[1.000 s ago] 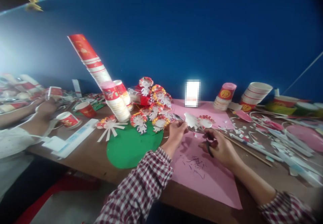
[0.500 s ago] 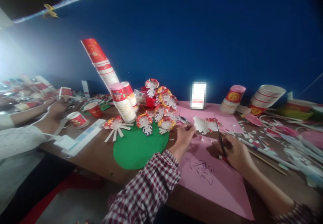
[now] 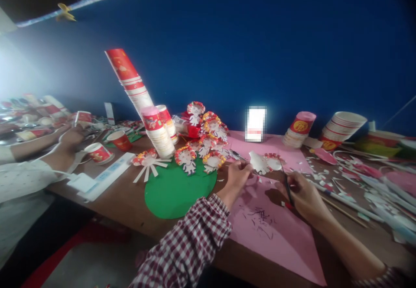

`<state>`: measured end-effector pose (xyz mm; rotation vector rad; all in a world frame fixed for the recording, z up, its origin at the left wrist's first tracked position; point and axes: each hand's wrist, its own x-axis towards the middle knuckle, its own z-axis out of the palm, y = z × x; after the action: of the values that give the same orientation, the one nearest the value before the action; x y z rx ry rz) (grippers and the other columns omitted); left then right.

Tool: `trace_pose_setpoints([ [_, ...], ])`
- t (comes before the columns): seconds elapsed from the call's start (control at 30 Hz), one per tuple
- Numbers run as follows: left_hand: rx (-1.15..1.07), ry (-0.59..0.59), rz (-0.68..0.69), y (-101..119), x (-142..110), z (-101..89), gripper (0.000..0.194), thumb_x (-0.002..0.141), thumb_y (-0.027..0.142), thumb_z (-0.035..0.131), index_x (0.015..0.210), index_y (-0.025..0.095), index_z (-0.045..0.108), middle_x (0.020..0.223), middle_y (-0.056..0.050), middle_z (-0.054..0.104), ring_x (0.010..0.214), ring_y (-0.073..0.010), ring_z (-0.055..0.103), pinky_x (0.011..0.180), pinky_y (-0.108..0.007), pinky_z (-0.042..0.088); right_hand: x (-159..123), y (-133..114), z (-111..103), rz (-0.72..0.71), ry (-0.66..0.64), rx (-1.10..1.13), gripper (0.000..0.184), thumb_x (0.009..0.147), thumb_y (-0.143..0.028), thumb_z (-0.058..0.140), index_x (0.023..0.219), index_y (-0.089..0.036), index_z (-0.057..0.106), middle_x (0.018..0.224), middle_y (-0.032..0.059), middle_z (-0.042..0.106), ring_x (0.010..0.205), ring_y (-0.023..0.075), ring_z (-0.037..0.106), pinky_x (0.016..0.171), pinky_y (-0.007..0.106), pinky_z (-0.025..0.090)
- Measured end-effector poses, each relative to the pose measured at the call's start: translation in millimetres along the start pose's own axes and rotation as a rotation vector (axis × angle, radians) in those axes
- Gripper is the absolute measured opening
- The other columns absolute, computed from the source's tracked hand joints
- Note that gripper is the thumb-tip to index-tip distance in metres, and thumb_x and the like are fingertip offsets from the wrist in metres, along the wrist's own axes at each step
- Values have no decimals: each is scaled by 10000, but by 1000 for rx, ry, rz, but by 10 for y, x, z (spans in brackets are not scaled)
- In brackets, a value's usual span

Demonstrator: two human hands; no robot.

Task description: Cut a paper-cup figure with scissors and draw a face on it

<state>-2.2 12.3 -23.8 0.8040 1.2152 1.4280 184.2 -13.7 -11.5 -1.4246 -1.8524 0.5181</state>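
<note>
Overlapping pink sheet edge — right hand, scissors

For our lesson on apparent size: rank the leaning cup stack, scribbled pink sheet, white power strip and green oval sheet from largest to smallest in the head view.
1. Scribbled pink sheet
2. Green oval sheet
3. White power strip and leaning cup stack: too alike to rank

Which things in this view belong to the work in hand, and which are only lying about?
Seemingly in use:
white paper, held by left hand
dark tool, probably scissors, in right hand

Apparently just lying about:
power strip
green disc
stick
cup stacks
</note>
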Motion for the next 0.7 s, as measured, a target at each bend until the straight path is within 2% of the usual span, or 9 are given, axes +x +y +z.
trace_pose_setpoints([
  [0.17, 14, -25, 4, 23, -35, -6, 74, 653, 185, 670, 665, 150, 606, 564, 11, 561, 493, -97, 532, 511, -229, 431, -10, 79, 38, -11, -18, 14, 299, 659, -395, 682, 656, -216, 443, 543, -38, 505, 478, 117, 448, 463, 227, 394],
  [0.27, 39, -28, 35, 43, -49, -8, 54, 665, 182, 655, 671, 150, 612, 533, 18, 552, 482, -92, 517, 515, -225, 423, -32, 118, 76, -18, -7, 50, 339, 663, -385, 684, 582, -213, 403, 511, -41, 461, 481, 112, 425, 452, 219, 375],
  [0.4, 50, -25, 38, 51, -56, -4, 41, 673, 179, 643, 676, 150, 614, 527, 20, 555, 476, -90, 513, 507, -218, 413, -46, 150, 97, -34, -40, 90, 358, 679, -369, 690, 590, -211, 381, 532, -39, 462, 490, 107, 421, 440, 208, 356],
  [0.53, 45, -33, 61, 58, -73, -2, 56, 681, 193, 640, 670, 146, 612, 507, 20, 550, 467, -89, 506, 515, -220, 419, -36, 122, 91, -88, -36, 69, 299, 713, -348, 644, 605, -205, 405, 542, -41, 450, 501, 102, 403, 460, 207, 365],
  [0.7, 45, -34, 62, 63, -84, 1, 59, 678, 190, 650, 662, 145, 614, 502, 26, 543, 456, -80, 494, 509, -211, 413, -51, 41, 105, -38, 27, 119, 373, 690, -333, 633, 586, -219, 294, 486, -62, 377, 468, 88, 351, 427, 200, 310],
])
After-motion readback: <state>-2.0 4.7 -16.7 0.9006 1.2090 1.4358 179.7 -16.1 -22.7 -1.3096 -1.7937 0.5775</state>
